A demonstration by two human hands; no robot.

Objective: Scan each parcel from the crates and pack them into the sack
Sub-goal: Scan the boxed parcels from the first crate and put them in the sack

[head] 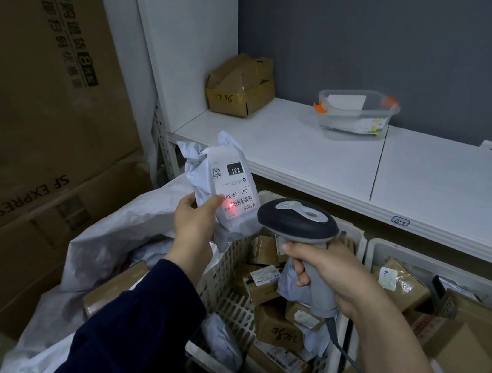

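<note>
Taking in two big brown corrugated cartons (46, 97) stacked at far left, with black lettering printed down their faces. Spanning the back wall with one smooth white shelf (426, 185). Slumping below it as one crinkled white woven sack (107, 230), its mouth gaping over a brown box inside.

Counting two white perforated plastic crates side by side under the shelf, the left crate (226, 277) and the right crate (386, 251), both heaped with taped cardboard parcels and a few grey mailers.

Carrying on the shelf one dented cardboard box (240, 87) with handwritten digits, and one clear plastic tub (355, 116) with two orange clips, well apart.

Holding up one crumpled grey plastic parcel (226, 183) in the left grip (194, 226), clenched round its lower edge, above the sack's rim and the left crate's corner.

Grasping one grey, dome-headed, corded scanner (299, 221) by its handle in the right grip (330, 269), just beside the parcel.

Throwing one red dot (231, 205) onto the white label beside the barcode.
</note>
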